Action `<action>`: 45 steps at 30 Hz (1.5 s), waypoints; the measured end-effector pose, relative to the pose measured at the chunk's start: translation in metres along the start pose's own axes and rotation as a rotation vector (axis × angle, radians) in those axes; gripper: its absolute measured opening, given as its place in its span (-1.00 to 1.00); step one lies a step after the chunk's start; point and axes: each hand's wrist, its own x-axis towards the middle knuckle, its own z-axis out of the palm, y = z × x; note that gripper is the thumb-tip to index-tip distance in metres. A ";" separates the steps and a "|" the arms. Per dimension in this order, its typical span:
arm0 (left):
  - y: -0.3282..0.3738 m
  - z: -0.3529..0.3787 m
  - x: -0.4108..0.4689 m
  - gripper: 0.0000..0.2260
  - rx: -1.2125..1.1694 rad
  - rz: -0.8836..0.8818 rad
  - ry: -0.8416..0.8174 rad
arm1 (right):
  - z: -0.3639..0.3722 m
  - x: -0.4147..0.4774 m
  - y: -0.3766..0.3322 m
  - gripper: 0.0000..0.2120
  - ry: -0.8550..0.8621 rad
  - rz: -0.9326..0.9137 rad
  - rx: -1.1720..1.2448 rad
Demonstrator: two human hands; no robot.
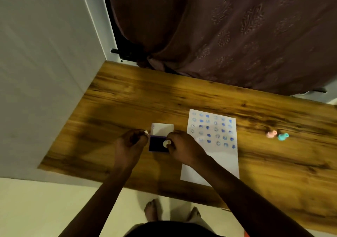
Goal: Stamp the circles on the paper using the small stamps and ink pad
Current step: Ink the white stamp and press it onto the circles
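A white sheet of paper (218, 156) lies on the wooden table (127, 98); its upper part holds rows of circles, several stamped blue. Left of it sits a dark purple ink pad (156, 144) with its white lid (162, 129) flipped up behind. My right hand (182, 148) pinches a small cream stamp (166, 143) over the pad's right side. My left hand (130, 143) rests against the pad's left edge, fingers curled, with a small white thing at its fingertips. A pink stamp (271, 134) and a teal stamp (283, 136) lie on the table right of the paper.
A white wall panel (45, 72) borders the table on the left. A dark patterned curtain (228, 32) hangs behind the far edge. My bare feet (153, 210) stand on the pale floor below the table's near edge.
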 end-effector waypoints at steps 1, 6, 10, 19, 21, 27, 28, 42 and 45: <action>-0.002 -0.003 0.001 -0.94 0.008 0.004 -0.002 | 0.002 0.000 -0.002 -0.70 -0.006 -0.004 -0.035; -0.005 -0.007 0.002 -0.96 0.000 0.000 -0.018 | 0.010 0.003 -0.005 -0.68 -0.023 -0.005 -0.134; -0.006 -0.003 0.002 -0.92 0.011 -0.006 -0.027 | 0.016 0.005 -0.009 -0.67 -0.052 0.036 -0.167; -0.005 0.014 0.006 -0.89 -0.009 -0.041 -0.061 | 0.026 0.006 -0.015 -0.59 -0.072 0.114 -0.180; -0.003 0.015 0.007 -0.90 -0.016 -0.023 -0.061 | 0.026 0.008 -0.015 -0.62 -0.059 0.124 -0.155; 0.005 0.015 0.008 -0.91 -0.029 -0.003 -0.098 | 0.015 0.014 -0.003 -0.65 -0.030 0.161 0.011; 0.006 0.015 0.008 -0.91 -0.026 -0.002 -0.096 | 0.010 0.014 0.001 -0.69 -0.022 0.167 0.064; -0.001 0.041 0.001 -0.88 -0.016 -0.056 -0.177 | -0.007 -0.037 0.063 -0.78 0.226 0.372 0.051; 0.000 0.044 0.001 -0.87 -0.015 -0.064 -0.193 | -0.003 -0.038 0.061 -0.73 0.197 0.357 0.023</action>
